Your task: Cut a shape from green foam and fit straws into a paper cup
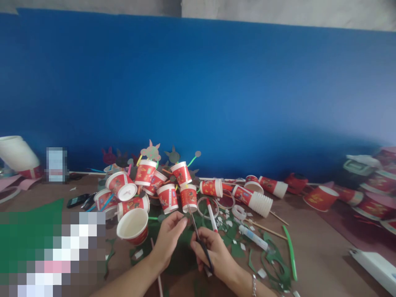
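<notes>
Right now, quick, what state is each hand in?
Left hand: pinched closed; can't tell whether it holds anything.
Right hand: closed, holding scissors.

Printing on the red cups [167, 199] is unreadable.

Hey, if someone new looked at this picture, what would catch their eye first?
Probably the big blue board filling most of the view behind the table. Next, the jumble of red-and-white cups in front of it, with a spotted paper animal head above one. Nearest, at bottom centre, the right hand has scissors in its grip.
</notes>
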`<state>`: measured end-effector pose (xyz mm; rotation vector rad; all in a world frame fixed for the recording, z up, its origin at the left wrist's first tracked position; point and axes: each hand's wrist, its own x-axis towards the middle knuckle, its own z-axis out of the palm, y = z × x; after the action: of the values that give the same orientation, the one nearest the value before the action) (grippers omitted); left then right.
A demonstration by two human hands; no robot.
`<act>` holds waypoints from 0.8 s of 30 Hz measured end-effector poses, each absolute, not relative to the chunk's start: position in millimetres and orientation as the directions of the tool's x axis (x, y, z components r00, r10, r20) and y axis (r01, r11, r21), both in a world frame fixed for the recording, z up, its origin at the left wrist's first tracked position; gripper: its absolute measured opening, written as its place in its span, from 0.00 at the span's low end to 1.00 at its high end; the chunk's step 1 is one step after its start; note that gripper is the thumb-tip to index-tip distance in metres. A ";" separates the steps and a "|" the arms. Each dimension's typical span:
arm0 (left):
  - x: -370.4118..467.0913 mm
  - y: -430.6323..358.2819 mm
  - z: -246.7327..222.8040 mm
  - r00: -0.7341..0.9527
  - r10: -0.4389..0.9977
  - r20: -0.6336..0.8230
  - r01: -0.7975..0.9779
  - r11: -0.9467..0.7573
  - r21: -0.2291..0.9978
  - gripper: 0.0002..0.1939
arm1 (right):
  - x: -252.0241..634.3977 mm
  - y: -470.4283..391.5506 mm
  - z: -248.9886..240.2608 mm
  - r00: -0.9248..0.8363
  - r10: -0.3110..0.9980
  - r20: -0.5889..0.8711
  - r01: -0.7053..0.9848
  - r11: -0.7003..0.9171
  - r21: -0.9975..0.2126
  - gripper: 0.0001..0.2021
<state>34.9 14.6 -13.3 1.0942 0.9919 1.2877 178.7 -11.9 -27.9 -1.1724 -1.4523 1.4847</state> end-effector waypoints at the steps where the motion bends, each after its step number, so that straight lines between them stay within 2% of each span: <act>1: 34.7 14.7 -13.3 0.061 0.997 0.038 -0.218 -0.024 0.976 0.12 | 178.6 -12.0 -27.8 -0.316 0.943 -0.103 0.082 -0.081 -0.993 0.15; 10: 34.6 16.3 -13.6 0.084 0.995 0.044 -0.227 -0.024 0.974 0.11 | 178.7 -12.2 -24.2 -0.311 0.943 -0.118 0.092 -0.094 -0.991 0.15; 24: 34.0 15.3 -16.0 0.020 0.999 0.030 -0.215 -0.026 0.976 0.11 | 178.3 -12.4 -24.3 -0.299 0.940 -0.166 0.121 -0.136 -0.983 0.18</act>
<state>34.0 15.3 -16.0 1.0788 1.0185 1.3076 178.3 -12.4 -24.3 -1.2349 -1.4396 1.5106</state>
